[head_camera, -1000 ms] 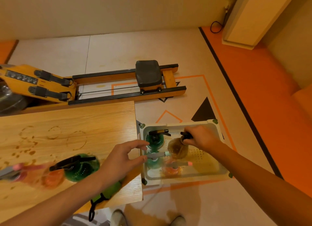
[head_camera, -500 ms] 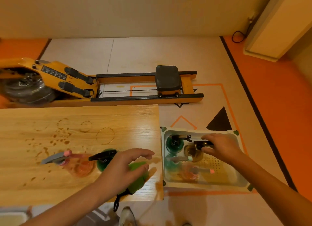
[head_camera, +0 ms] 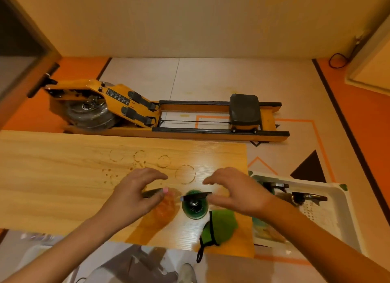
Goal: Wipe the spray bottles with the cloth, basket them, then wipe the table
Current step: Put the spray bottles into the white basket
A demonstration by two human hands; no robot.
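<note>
Head view. L hand [head_camera: 135, 195], R hand [head_camera: 238, 193]: both spread, gripping nothing. Green bottle [head_camera: 194, 207] btwn them on bench [head_camera: 52, 177]; orange bottle [head_camera: 166, 207] beside L thumb. Cloth [head_camera: 220, 226] just below R wrist; basket [head_camera: 346, 200] right of R hand. Rec.: steady bottle by neck w/ L, take cloth w/ R, wipe all round before basketing.

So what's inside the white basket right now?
A green bottle and an amber bottle, both with black triggers. The right forearm covers the basket's near left corner, so more may be hidden.
</note>
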